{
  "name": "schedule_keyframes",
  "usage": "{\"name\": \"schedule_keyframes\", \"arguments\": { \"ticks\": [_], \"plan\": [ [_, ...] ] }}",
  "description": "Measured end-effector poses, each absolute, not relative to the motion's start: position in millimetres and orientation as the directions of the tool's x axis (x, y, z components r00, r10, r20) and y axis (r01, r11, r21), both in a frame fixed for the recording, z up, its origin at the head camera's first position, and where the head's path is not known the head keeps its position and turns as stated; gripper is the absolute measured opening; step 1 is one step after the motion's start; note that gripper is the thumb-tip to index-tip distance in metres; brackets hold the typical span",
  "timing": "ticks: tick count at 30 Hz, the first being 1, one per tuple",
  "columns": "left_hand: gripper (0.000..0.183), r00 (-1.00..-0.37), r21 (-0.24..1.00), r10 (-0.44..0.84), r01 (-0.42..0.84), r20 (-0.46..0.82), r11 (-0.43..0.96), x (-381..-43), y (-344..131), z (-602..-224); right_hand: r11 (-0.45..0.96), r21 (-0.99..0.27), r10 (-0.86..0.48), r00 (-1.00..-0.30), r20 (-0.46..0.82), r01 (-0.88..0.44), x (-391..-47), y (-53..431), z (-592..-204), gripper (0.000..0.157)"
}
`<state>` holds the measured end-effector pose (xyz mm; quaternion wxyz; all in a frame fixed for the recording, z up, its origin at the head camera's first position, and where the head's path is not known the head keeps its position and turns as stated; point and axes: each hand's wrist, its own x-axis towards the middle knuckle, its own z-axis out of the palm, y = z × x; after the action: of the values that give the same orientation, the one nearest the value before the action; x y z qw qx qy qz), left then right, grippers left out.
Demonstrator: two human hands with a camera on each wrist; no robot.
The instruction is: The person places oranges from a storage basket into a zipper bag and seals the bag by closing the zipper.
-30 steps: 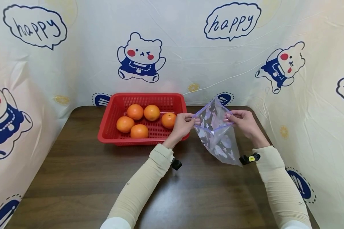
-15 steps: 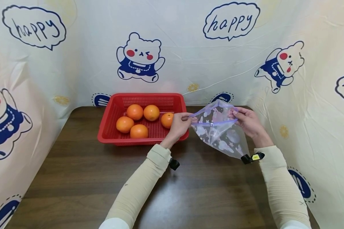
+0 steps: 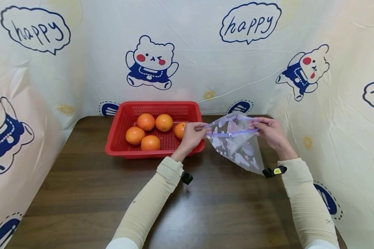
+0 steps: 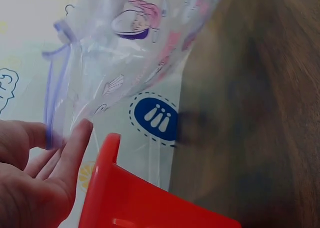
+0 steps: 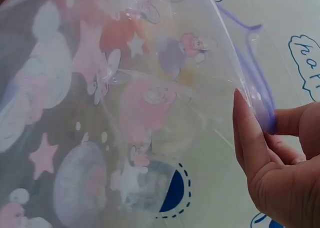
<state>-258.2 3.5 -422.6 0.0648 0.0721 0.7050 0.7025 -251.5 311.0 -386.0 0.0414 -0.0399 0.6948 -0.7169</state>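
Note:
A clear zip bag (image 3: 233, 148) with pink and white cartoon prints hangs between my two hands, its purple zip edge at the top and its mouth parted. My left hand (image 3: 193, 136) pinches the left end of the zip edge, in front of the basket's right end. At the opposite end, my right hand (image 3: 269, 133) pinches the edge between thumb and fingers. The left wrist view shows the purple strip (image 4: 56, 95) between thumb and fingers. Seen from the right wrist, the printed film (image 5: 150, 102) spreads out beside the right hand (image 5: 280, 158).
A red plastic basket (image 3: 112, 147) stands at the back of the brown wooden table (image 3: 96, 200). Several oranges (image 3: 150, 142) lie inside, one partly hidden behind my left hand. A white cloth (image 3: 199, 45) with bear prints hangs around the table's back and sides.
My right hand has moved slightly right, drawing the zip edge wider and flatter. The left hand has shifted slightly left, covering more of the rightmost orange. The bag's mouth looks narrower than one second ago.

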Motion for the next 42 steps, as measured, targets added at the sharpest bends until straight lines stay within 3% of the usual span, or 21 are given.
{"name": "schedule_keyframes", "arguments": {
  "ticks": [2,8,16,30,42],
  "plan": [
    [0.031,-0.976,1.000,0.219,-0.012,-0.008,-0.017,-257.6,3.2,-420.3,0.018,-1.000,-0.117,-0.993,0.001,-0.003,-251.9,307.5,-385.6,0.013],
    [0.032,-0.956,1.000,0.294,-0.014,-0.006,-0.027,-256.1,3.8,-414.8,0.108,-0.994,-0.146,-0.989,0.013,-0.029,-253.8,298.6,-385.9,0.034],
    [0.034,-0.945,0.999,0.326,-0.035,-0.022,-0.034,-255.5,5.0,-415.1,0.172,-0.985,-0.144,-0.989,-0.016,-0.009,-255.6,290.8,-383.4,0.044],
    [0.032,-0.926,0.994,0.369,-0.101,-0.076,-0.049,-255.2,5.7,-416.6,0.271,-0.963,-0.153,-0.986,-0.058,0.015,-255.3,283.6,-379.0,0.043],
    [0.034,-0.931,0.980,0.339,-0.175,-0.135,-0.090,-254.9,9.3,-414.7,0.240,-0.971,-0.182,-0.982,-0.058,0.013,-256.8,281.2,-384.2,0.040]
  ]
}}
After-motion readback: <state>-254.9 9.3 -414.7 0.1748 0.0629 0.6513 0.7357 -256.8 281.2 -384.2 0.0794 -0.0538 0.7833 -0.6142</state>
